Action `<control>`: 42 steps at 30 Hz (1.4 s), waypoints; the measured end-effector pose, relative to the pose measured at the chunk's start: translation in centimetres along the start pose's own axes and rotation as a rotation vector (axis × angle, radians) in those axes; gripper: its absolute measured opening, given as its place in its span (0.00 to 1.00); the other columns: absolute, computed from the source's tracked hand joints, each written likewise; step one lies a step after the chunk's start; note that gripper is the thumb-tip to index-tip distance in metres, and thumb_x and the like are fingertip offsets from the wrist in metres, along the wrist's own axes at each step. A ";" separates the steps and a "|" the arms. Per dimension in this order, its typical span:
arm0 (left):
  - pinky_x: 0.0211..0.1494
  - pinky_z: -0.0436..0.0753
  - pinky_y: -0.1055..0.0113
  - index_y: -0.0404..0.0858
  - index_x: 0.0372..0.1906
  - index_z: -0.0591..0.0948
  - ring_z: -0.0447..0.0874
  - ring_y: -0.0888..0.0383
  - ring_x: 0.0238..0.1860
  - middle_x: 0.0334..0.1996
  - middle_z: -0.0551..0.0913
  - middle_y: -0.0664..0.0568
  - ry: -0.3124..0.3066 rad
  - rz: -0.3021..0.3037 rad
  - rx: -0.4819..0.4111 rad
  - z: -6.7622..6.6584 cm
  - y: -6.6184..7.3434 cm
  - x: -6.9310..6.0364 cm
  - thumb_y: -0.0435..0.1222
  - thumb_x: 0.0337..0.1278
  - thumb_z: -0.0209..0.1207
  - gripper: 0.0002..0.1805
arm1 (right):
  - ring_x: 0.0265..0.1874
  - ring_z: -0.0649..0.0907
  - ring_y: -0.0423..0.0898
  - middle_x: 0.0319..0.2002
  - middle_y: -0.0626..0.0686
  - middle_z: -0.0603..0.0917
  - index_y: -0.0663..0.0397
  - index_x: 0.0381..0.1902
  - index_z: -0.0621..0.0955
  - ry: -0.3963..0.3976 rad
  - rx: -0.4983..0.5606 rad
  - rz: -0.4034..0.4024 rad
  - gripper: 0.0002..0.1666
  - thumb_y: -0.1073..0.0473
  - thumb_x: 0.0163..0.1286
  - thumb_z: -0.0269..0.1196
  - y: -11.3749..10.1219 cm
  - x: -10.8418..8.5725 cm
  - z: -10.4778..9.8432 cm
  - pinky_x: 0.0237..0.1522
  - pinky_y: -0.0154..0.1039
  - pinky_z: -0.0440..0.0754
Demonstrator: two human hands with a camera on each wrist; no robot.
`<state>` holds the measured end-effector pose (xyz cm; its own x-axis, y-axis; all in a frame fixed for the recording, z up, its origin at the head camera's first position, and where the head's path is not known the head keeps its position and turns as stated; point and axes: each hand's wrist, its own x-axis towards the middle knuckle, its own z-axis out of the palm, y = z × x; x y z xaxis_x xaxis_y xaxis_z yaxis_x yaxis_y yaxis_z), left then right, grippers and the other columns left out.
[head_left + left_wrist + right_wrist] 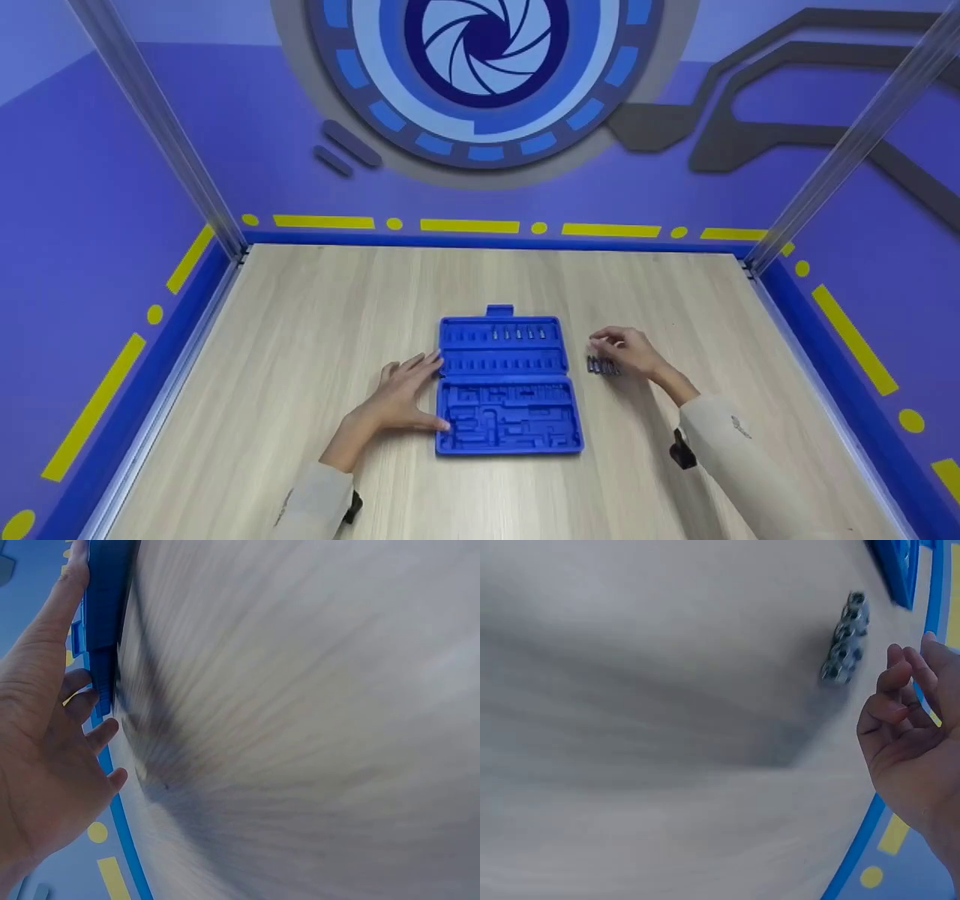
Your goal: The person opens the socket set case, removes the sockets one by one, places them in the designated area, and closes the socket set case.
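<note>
A blue plastic tool case (510, 367) lies unfolded on the table, with moulded recesses in both halves. Several small metal pieces (519, 333) sit in its upper row, toward the right. My left hand (397, 397) rests along the case's left edge, fingers spread and thumb at the lower half; the left wrist view shows this hand (52, 712) beside the case wall (105, 607). Right of the case, my right hand (628, 351) hovers by a tight row of small metal sockets (602, 366). Its fingertips (896, 652) are drawn together, and whether they pinch anything is hidden.
The light wooden table (337, 300) extends around the case. Blue panels with yellow marks (469, 225) enclose its back and sides, and metal posts (172, 142) stand at the back corners. A latch tab (499, 310) juts from the case's far edge.
</note>
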<state>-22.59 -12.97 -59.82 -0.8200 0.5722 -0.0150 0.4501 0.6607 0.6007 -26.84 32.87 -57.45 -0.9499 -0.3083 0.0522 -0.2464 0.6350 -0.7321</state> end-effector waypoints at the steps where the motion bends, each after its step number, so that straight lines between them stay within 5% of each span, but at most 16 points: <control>1: 0.75 0.48 0.25 0.37 0.79 0.62 0.52 0.33 0.80 0.81 0.57 0.42 -0.003 -0.001 0.004 0.0 0.0 0.0 0.61 0.36 0.78 0.64 | 0.33 0.85 0.49 0.37 0.65 0.88 0.71 0.52 0.83 -0.009 0.004 -0.016 0.16 0.63 0.76 0.60 -0.4 0.3 0.3 0.32 0.28 0.78; 6: 0.75 0.48 0.25 0.37 0.79 0.62 0.52 0.33 0.80 0.81 0.57 0.42 -0.005 -0.002 0.008 -0.1 0.0 0.0 0.61 0.36 0.78 0.65 | 0.37 0.86 0.53 0.43 0.66 0.88 0.71 0.54 0.83 -0.071 0.031 -0.079 0.18 0.61 0.77 0.60 -2.5 1.9 2.4 0.36 0.30 0.80; 14: 0.75 0.49 0.26 0.36 0.79 0.62 0.52 0.32 0.80 0.81 0.57 0.41 -0.011 0.006 0.000 0.1 0.0 -0.1 0.61 0.37 0.78 0.64 | 0.26 0.84 0.62 0.38 0.69 0.87 0.72 0.56 0.81 -0.164 0.131 -0.090 0.20 0.61 0.76 0.61 -5.7 4.5 6.6 0.26 0.31 0.80; 19: 0.76 0.49 0.26 0.36 0.79 0.61 0.52 0.33 0.80 0.81 0.56 0.41 -0.012 0.004 -0.006 0.3 -0.2 -0.2 0.61 0.37 0.77 0.65 | 0.26 0.86 0.60 0.37 0.65 0.88 0.69 0.57 0.82 -0.139 0.107 -0.085 0.18 0.61 0.75 0.62 -7.5 6.3 9.3 0.26 0.29 0.80; 27: 0.77 0.48 0.27 0.38 0.79 0.61 0.51 0.34 0.81 0.82 0.56 0.44 -0.006 -0.015 -0.018 -0.1 -0.4 -0.3 0.62 0.35 0.78 0.65 | 0.28 0.82 0.42 0.35 0.56 0.87 0.63 0.55 0.84 -0.027 -0.051 0.051 0.15 0.63 0.73 0.63 -8.9 8.8 12.2 0.34 0.36 0.80; 34: 0.76 0.48 0.27 0.38 0.79 0.61 0.51 0.35 0.81 0.82 0.56 0.45 -0.005 -0.004 -0.030 0.1 -0.3 -0.1 0.62 0.37 0.77 0.65 | 0.37 0.83 0.49 0.40 0.54 0.87 0.55 0.57 0.85 -0.009 -0.217 0.208 0.17 0.56 0.75 0.63 -9.8 9.4 12.5 0.44 0.50 0.83; 42: 0.76 0.48 0.28 0.38 0.79 0.61 0.51 0.35 0.81 0.82 0.56 0.45 0.002 -0.010 -0.023 0.2 -0.4 -0.1 0.63 0.36 0.77 0.65 | 0.43 0.86 0.52 0.43 0.56 0.88 0.53 0.56 0.85 -0.012 -0.253 0.256 0.16 0.53 0.75 0.64 -10.1 9.7 12.7 0.49 0.54 0.84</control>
<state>-22.62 -13.21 -60.25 -0.8251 0.5646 -0.0193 0.4337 0.6549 0.6189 -31.11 14.44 -58.15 -0.9850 -0.1240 -0.1199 -0.0422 0.8473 -0.5295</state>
